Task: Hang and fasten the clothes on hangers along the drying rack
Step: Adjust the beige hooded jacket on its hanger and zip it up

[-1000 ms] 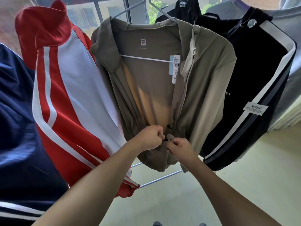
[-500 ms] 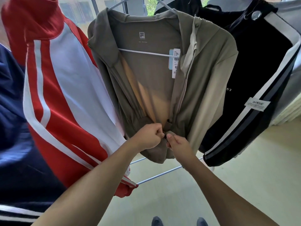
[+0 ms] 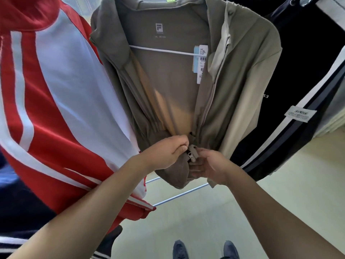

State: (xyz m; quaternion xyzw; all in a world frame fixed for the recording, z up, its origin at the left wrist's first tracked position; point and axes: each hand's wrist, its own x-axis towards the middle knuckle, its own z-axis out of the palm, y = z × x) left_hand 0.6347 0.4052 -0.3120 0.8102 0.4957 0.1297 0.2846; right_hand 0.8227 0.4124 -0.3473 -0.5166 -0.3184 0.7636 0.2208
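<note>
Head view: our left hand [image 3: 164, 153] pinches the olive jacket [image 3: 233, 81] hem; just right of that grip, our right hand [image 3: 209, 166] fingers curl round the zipper slider [image 3: 191, 156].

Pale floor [image 3: 280, 212], 2 dark shoes [image 3: 179, 249] at bottom edge.

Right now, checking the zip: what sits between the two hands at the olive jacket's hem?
Head view: the small metal zipper slider, between left hand and right hand.
</note>
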